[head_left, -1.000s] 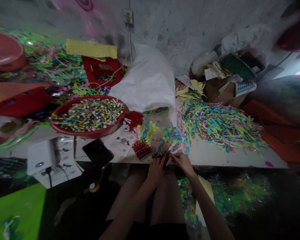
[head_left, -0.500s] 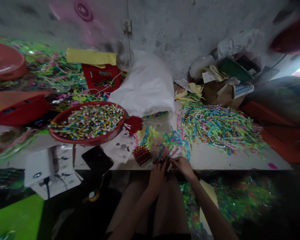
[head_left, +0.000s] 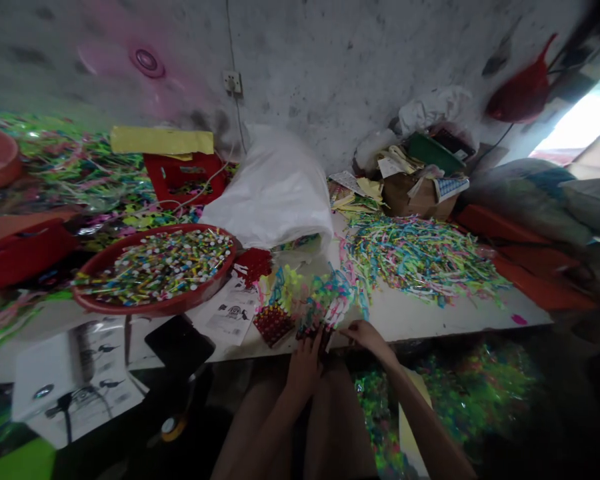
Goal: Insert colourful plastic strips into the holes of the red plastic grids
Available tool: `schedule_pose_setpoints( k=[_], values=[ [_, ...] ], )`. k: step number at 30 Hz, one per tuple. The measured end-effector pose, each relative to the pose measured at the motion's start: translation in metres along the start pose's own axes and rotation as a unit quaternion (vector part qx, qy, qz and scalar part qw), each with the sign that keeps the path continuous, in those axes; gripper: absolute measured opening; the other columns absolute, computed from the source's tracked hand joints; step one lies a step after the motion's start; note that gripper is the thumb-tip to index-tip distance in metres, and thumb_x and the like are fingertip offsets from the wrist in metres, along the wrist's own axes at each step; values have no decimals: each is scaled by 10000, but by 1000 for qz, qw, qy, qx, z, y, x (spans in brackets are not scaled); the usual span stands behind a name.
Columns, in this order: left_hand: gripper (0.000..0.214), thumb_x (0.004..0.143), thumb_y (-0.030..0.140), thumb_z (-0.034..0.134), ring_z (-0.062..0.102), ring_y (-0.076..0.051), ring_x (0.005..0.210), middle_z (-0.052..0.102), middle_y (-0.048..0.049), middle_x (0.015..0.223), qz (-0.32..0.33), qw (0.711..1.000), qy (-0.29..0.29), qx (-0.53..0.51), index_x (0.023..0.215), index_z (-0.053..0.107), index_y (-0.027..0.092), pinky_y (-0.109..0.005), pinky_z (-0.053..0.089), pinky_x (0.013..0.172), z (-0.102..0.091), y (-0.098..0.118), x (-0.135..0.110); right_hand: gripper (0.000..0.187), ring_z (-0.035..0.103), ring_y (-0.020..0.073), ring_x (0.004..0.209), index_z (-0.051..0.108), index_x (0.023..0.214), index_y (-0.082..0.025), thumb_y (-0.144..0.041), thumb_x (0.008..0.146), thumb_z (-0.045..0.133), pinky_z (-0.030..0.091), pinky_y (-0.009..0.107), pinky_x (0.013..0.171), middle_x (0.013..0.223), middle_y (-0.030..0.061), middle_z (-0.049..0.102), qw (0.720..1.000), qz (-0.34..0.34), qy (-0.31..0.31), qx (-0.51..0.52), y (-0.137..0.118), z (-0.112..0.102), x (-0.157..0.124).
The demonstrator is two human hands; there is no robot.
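At the table's front edge, my left hand [head_left: 304, 363] is closed over a small dark red block [head_left: 325, 339], with several pink, white and teal plastic strips [head_left: 334, 308] standing along it. My right hand [head_left: 367, 335] is just to the right, thumb and fingertips pinched together; whatever is between them is too small to make out. Left of my left hand lies a dark red board [head_left: 273, 325] dotted with small yellow tips. Behind both hands, yellow and blue curly strips [head_left: 293, 285] fan out on the table.
A red basin [head_left: 155, 308] of small white-capped sticks stands left. A white sack [head_left: 285, 187] lies open behind. To the right spreads a heap of coloured strips [head_left: 420, 257]. A black phone-like slab [head_left: 180, 343], printed sheets [head_left: 230, 313] and a white box [head_left: 45, 373] sit front left.
My right hand has drawn a little to the right, away from the strips by my left hand. My left hand stays on the dark red block. The camera view has shifted.
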State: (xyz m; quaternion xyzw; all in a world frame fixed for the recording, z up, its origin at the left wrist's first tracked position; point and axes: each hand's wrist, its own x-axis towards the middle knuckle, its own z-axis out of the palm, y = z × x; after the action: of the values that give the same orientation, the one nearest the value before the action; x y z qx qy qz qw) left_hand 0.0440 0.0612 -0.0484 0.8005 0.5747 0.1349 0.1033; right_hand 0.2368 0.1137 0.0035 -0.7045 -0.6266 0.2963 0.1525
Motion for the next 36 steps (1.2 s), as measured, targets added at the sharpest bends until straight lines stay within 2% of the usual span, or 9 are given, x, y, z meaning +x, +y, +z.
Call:
schedule_pose_setpoints(
  k=[4, 6, 11, 16, 18, 22, 27, 31, 36],
  values=[
    [726, 777, 132, 484, 481, -259, 1120, 540, -102, 1151, -10, 1000, 1, 5, 1446, 209, 191, -344, 436, 880, 0, 2, -2, 463, 600, 248, 1006, 531, 1210, -135, -415, 842, 526, 449, 282, 716, 1128, 154, 610, 963, 96, 153, -198, 20, -6, 6],
    [707, 787, 141, 477, 480, -261, 1123, 537, -105, 1161, -13, 1000, 5, 7, 1444, 219, 194, -345, 439, 873, 1, 3, -2, 505, 564, 251, 1078, 438, 1312, -142, -371, 865, 494, 447, 285, 744, 1213, 164, 550, 957, 107, 155, -223, 27, 0, 10],
    [721, 788, 146, 470, 470, -259, 1127, 525, -106, 1162, -2, 1000, 12, -3, 1449, 188, 195, -351, 428, 883, 6, 1, -2, 363, 625, 205, 900, 547, 1193, -120, -257, 901, 378, 447, 275, 721, 1060, 153, 602, 965, 83, 181, -169, 45, 2, 15],
    [703, 799, 160, 449, 473, -264, 1108, 526, -116, 1141, -3, 1000, 10, -17, 1449, 181, 179, -370, 419, 894, 6, 2, -2, 363, 600, 187, 723, 635, 932, -110, -361, 868, 381, 476, 302, 645, 929, 139, 617, 930, -18, 364, -37, 50, -49, 6],
    [696, 803, 166, 446, 479, -262, 1097, 528, -113, 1145, -2, 1000, 10, -25, 1448, 185, 178, -375, 418, 901, 5, 3, -3, 402, 592, 167, 641, 625, 926, -126, -457, 849, 410, 483, 284, 543, 897, 108, 622, 916, -57, 393, 54, 45, -72, -6],
    [640, 813, 171, 445, 463, -275, 1134, 527, -124, 1176, -4, 999, 19, -33, 1425, 258, 161, -388, 413, 926, 7, 2, -6, 407, 574, 150, 495, 623, 879, -162, -546, 797, 518, 481, 264, 505, 595, 8, 600, 926, -67, 350, 126, 27, -96, -34],
    [518, 816, 165, 444, 469, -285, 1136, 533, -144, 1181, 2, 999, 21, -36, 1331, 410, 129, -408, 423, 923, 13, 0, -7, 388, 600, 172, 474, 591, 886, -189, -562, 797, 526, 507, 280, 533, 522, -2, 618, 957, -134, 179, 185, 3, -76, -50],
    [478, 816, 173, 460, 480, -282, 1124, 539, -140, 1175, 4, 999, 27, -41, 1293, 447, 140, -403, 439, 897, 12, -1, -6, 361, 639, 186, 520, 561, 885, -203, -553, 808, 519, 524, 288, 569, 570, 11, 655, 950, -143, 179, 210, -5, -52, -44],
    [474, 812, 168, 461, 487, -277, 1112, 540, -135, 1168, 5, 999, 25, -32, 1286, 450, 144, -400, 442, 888, 10, 0, -5, 371, 655, 193, 551, 560, 913, -197, -551, 828, 488, 524, 290, 599, 592, 22, 668, 952, -139, 199, 188, -2, -42, -38]
  ],
)
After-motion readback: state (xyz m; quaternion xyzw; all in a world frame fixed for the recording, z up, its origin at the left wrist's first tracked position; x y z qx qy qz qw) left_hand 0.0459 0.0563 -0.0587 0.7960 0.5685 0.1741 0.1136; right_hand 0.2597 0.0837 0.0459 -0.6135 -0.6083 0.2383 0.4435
